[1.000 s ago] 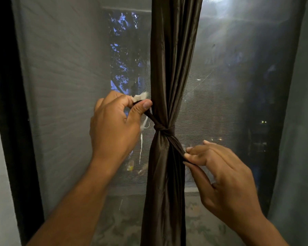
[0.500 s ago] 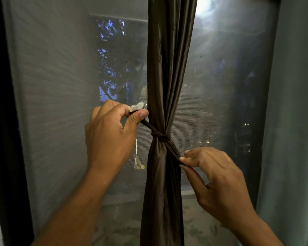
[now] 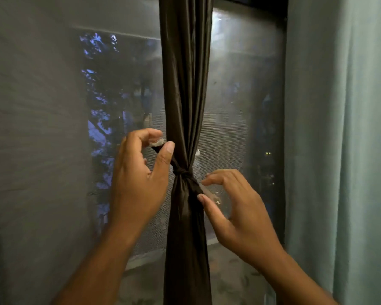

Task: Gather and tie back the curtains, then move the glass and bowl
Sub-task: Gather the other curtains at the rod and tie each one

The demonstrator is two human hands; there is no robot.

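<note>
My left hand (image 3: pixel 139 177) pinches the white-tipped end of the tie (image 3: pixel 157 143) between thumb and forefinger, just left of the dark curtain (image 3: pixel 185 84), which hangs gathered in the middle of the window with the knot (image 3: pixel 181 172) pulled around it. My right hand (image 3: pixel 235 208) is spread and holds nothing, only its thumb touches the band below the knot; if I release the left end too early, I think the smooth cloth can slip and the knot can loosen. The glass and the bowl are not in view.
</note>
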